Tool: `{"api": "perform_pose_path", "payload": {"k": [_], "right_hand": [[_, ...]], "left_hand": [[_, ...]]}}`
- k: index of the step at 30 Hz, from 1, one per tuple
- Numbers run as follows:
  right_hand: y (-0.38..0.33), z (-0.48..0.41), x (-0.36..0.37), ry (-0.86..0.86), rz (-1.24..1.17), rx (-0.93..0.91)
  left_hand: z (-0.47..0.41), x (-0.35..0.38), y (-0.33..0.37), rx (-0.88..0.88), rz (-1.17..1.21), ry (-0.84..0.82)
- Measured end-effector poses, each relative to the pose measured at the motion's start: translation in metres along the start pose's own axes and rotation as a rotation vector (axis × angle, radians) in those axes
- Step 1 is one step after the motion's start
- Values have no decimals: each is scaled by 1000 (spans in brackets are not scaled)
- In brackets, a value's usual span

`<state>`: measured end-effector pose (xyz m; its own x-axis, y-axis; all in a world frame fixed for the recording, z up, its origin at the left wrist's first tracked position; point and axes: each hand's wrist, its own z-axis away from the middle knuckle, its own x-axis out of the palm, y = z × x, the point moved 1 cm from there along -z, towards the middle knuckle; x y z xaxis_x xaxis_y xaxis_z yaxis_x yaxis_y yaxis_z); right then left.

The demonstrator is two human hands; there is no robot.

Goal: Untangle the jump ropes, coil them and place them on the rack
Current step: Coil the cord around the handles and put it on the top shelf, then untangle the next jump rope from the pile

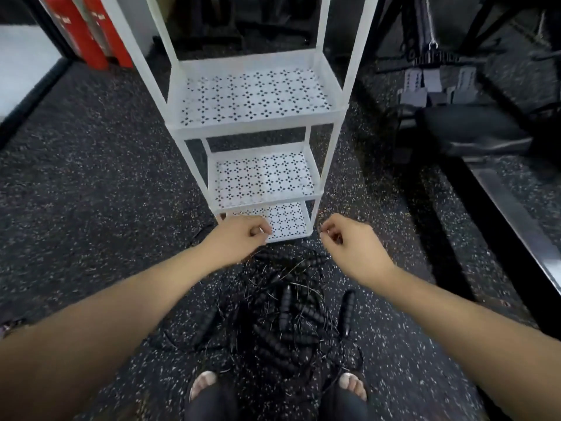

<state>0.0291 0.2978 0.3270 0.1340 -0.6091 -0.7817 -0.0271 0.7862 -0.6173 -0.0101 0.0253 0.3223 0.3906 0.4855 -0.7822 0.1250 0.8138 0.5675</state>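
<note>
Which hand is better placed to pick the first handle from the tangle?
Right, probably: the right hand hangs nearest a handle lying apart at the right edge of the tangle; the left hand looks empty too.

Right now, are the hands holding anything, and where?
Cannot tell. Left hand and right hand have curled fingers, but no cord shows in either; the jump ropes lie tangled below.
</note>
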Motion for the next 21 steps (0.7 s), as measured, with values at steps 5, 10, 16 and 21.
{"api": "perform_pose_path", "payload": {"k": [5, 10, 16, 21], "right_hand": [[98, 3, 77, -220, 48, 261], [197, 31, 147, -365, 36, 547], [265, 56, 202, -336, 29, 768], [292, 57, 239, -317, -60, 870]], "left_hand": [[-21, 86, -44, -43, -33, -164], [-36, 157, -72, -63, -35, -300], [-52, 217, -87, -34, -90, -351], [-54, 259, -97, -73, -15, -372]]}}
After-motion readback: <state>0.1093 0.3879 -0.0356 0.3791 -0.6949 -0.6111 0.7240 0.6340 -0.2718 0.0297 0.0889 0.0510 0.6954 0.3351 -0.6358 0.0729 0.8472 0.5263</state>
